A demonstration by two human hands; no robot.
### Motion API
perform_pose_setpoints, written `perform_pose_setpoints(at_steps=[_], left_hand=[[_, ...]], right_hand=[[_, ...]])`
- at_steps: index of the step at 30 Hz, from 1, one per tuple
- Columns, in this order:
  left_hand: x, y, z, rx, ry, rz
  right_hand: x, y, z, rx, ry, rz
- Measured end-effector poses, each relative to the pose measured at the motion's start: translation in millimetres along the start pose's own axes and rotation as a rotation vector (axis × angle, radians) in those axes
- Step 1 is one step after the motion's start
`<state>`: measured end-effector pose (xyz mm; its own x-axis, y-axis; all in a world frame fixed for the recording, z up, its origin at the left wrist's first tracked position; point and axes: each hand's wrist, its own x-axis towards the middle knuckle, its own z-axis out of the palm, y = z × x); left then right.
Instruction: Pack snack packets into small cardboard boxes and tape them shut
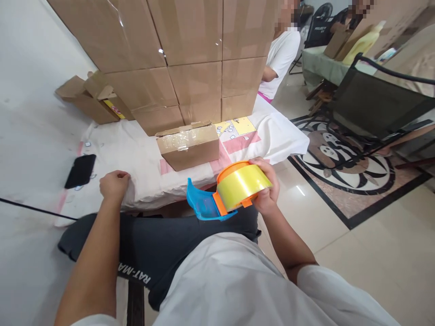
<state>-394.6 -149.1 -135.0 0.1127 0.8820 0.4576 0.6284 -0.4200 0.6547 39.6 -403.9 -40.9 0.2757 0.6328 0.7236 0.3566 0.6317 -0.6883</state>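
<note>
My right hand (268, 188) grips a tape dispenser (204, 204) by the side of its roll. The dispenser has a blue guard, an orange frame and a thick roll of yellowish tape (243, 184). It is held in the air over my lap, in front of the table edge. My left hand (114, 184) rests at the table's front edge with its fingers curled closed, and nothing shows in them. A small cardboard box (190, 147) with shiny tape along its top lies on the table between and beyond my hands, touched by neither.
Large stacked cartons (197, 59) stand behind the box. At the left are an opened carton (91, 97) and a black phone (80, 171) on the cloth-covered table (142, 181). Another person in a white shirt (283, 52) is beyond the cartons. A folding chair (370, 99) stands at right.
</note>
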Motion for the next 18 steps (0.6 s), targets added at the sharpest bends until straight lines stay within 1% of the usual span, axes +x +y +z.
perform_pose_setpoints(at_steps=[3, 5, 7, 10, 14, 18], left_hand=[[5, -17, 4, 0.054, 0.116, -0.021], [5, -24, 6, 0.089, 0.170, -0.029], [2, -25, 6, 0.112, 0.227, -0.024], [-8, -18, 3, 0.131, 0.298, -0.004], [-19, -3, -3, 0.139, 0.277, 0.010], [-20, 8, -10, 0.158, 0.260, -0.002]], right_hand=[[1, -5, 4, -0.020, -0.049, -0.078], [0, -7, 7, -0.005, -0.064, -0.110], [-1, -10, 10, -0.012, -0.064, -0.129], [-2, -15, 11, -0.039, -0.056, -0.145], [-1, -23, 7, -0.042, -0.056, -0.189], [-1, -29, 2, -0.096, -0.050, -0.233]])
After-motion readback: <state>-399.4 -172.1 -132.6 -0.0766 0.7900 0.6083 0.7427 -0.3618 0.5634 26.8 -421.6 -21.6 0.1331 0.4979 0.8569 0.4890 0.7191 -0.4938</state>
